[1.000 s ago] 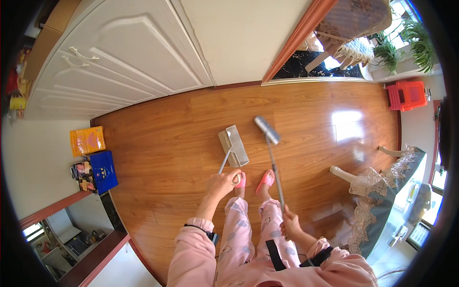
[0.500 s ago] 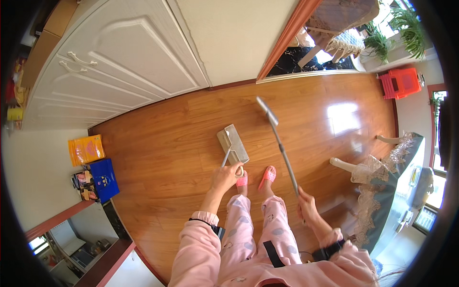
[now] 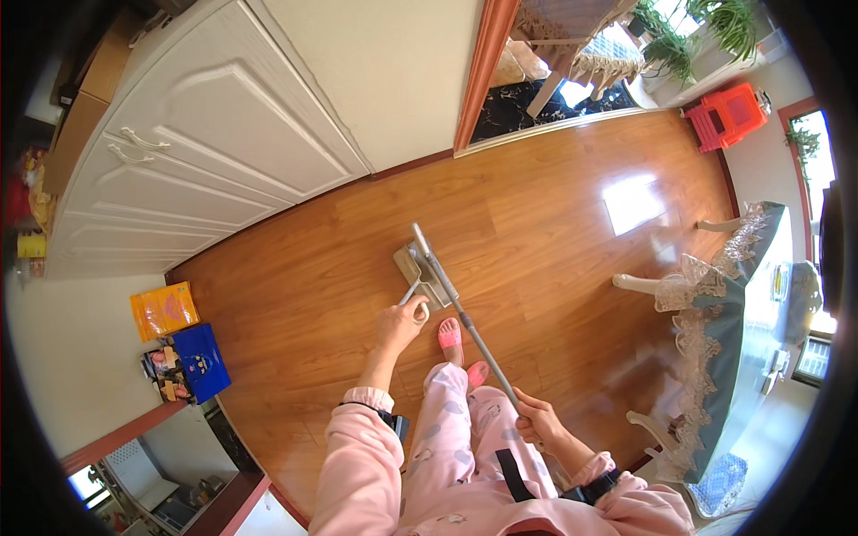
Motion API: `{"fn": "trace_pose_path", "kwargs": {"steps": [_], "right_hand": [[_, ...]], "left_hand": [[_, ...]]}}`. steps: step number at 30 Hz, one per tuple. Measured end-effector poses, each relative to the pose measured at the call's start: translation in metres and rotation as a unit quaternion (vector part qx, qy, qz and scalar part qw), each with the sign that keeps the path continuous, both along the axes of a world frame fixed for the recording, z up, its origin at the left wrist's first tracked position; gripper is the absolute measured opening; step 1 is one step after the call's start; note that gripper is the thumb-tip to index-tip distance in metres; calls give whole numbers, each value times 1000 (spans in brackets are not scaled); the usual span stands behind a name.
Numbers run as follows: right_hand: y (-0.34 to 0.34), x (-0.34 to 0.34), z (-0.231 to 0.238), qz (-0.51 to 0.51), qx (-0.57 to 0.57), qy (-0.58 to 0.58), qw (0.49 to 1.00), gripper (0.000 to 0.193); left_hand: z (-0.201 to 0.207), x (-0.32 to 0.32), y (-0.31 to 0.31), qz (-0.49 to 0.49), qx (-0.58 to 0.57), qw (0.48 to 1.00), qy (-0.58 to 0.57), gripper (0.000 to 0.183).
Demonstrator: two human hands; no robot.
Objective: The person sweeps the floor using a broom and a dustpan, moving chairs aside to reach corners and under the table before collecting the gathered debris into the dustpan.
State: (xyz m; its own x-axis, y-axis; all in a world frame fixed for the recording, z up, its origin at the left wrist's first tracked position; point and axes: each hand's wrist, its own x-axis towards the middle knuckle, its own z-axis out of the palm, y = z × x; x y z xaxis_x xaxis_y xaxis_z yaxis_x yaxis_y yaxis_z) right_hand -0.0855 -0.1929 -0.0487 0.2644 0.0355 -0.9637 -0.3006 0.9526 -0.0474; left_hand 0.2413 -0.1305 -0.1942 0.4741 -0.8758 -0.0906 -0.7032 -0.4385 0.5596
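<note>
your left grip (image 3: 399,327) is closed about the cream end of the handle (image 3: 423,314) of a dustpan (image 3: 407,263), while your right grip (image 3: 539,420) is wrapped round the upper end of a grey long-handled tool (image 3: 492,362) on a wood floor (image 3: 554,313). the pan is out ahead of your pink slippers (image 3: 450,334), between them and the floor's far edge along the white cupboard (image 3: 232,134), well apart from the floor's left and right edges. the tool's slim head (image 3: 432,256) crosses over the pan in view; whether the two touch, or whether the pan rests on the boards, you cannot tell from this angle. the pan looks light and stiff, probably thin plastic or metal, not fragile but apt to tip if carried by the handle's end alone, so a firm hold there, kept level, suits it. the tool's straight pole also looks light and rigid, perhaps smooth enough to twist in your palm; take it near the top, above the dark collar (image 3: 466,320). neither implement shows you a readable label. by the floor's left edge, a yellow packet (image 3: 168,311) carries pinkish print and a blue bag (image 3: 206,362) bears a small cartoon-like figure, their lettering too small to make out.
</note>
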Motion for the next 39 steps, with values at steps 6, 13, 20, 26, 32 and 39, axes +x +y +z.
{"fn": "trace_pose_path", "kwargs": {"steps": [6, 13, 20, 26, 32, 39], "right_hand": [[-50, -27, -25, 157, -308, 31, 938, 32], [-198, 55, -160, 229, -492, 172, 822, 35], [-111, -41, -236, 317, -640, 190, 673, 32], [66, -138, -151, 360, -582, 124, 719, 44], [187, -150, -74, 380, -452, 169, 789, 42], [181, -95, -21, 92, -273, 202, 936, 44]], "left_hand": [[33, 0, 40, 61, 42, 991, 116, 27], [52, -15, 87, 105, 15, 993, 51, 27], [53, -26, 108, 70, 50, 996, 12, 28], [52, -12, 132, 2, 97, 995, -3, 28], [54, 3, 142, -77, 109, 991, 3, 27], [50, 22, 146, -131, 108, 985, 1, 29]]}}
